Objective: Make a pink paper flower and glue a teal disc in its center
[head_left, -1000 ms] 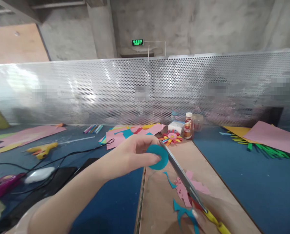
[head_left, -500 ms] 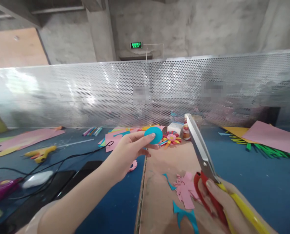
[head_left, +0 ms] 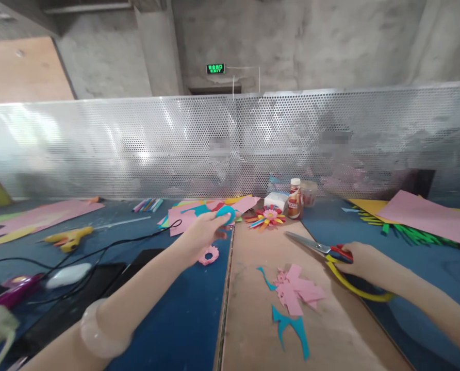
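Observation:
Between the thumb and fingers of my left hand (head_left: 204, 232) is a round blue paper disc (head_left: 225, 212), raised near the stack of coloured paper. My right hand (head_left: 359, 260) is closed on the handles of a pair of scissors (head_left: 309, 242), red and yellow at the grips, blades pointing left over the brown board (head_left: 261, 319). Pink paper scraps (head_left: 297, 291) and blue paper offcuts (head_left: 292, 327) lie on the board between my hands. Just below my left hand, a pink scalloped paper ring (head_left: 209, 255) rests on the blue table.
A multicoloured paper flower (head_left: 268, 218) sits at the board's far end, near a brown bottle (head_left: 295, 198). Markers (head_left: 148, 205), a yellow glue gun (head_left: 68, 238) and black cables lie left. Pink sheets (head_left: 431, 216) and green strips lie right. A perforated metal screen (head_left: 156, 149) stands behind.
The scissors moved away from the blue disc, first swinging up, then lowering over the board's right side. My left hand carried the disc left and away from me, uncovering the pink ring.

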`<state>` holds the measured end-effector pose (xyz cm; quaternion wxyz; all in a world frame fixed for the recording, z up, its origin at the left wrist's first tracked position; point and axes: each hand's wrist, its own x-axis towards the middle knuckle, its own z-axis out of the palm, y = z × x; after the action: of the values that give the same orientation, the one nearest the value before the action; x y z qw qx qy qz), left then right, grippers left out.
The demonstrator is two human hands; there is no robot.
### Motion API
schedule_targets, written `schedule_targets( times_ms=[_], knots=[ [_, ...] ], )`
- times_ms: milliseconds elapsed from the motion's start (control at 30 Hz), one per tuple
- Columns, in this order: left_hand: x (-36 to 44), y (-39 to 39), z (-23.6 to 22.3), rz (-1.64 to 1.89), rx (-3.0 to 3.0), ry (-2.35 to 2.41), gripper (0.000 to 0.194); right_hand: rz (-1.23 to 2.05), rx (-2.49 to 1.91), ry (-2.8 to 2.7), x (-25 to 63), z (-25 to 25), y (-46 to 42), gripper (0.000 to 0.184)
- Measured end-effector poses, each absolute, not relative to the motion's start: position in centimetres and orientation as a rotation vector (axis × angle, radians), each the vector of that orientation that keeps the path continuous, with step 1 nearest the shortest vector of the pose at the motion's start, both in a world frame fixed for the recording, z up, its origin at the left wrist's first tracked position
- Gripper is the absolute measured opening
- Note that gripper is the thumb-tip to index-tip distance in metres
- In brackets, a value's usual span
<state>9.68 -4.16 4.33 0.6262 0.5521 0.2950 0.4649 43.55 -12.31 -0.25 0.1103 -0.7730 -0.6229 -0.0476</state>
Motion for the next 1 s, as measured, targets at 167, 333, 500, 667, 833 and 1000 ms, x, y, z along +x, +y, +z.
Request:
schedule_targets(
  times_ms=[167, 333, 500, 667, 833, 1000],
  knots=[
    [6.4, -2.4, 2.8, 1.183, 1.181, 0.793, 0.004, -0.074, -2.359, -1.904, 42.5, 1.0, -13.1, 0.018],
    [4.7, -1.4, -0.1, 1.287, 0.937, 0.883, 0.013, -0.631, -2.174, -2.134, 36.6, 1.9, -11.6, 0.009],
    [4.5, -1.1, -2.0, 1.314, 0.817, 0.901, 0.015, -0.405, -1.689, -2.422, 27.2, 1.7, -7.6, 0.008],
    [4.0, -1.1, -2.1, 1.287, 0.822, 0.846, 0.015, -0.140, -1.482, -2.369, 20.5, -1.1, -2.9, 0.021],
    [3.5, -0.3, -2.3, 1.259, 0.786, 0.880, 0.022, 0.103, -1.415, -2.259, 19.2, -3.2, -1.2, 0.008],
    [4.0, -0.6, -2.4, 1.128, 0.806, 0.852, 0.018, 0.211, -1.321, -2.132, 20.3, -1.6, -2.0, 0.009]
  ],
)
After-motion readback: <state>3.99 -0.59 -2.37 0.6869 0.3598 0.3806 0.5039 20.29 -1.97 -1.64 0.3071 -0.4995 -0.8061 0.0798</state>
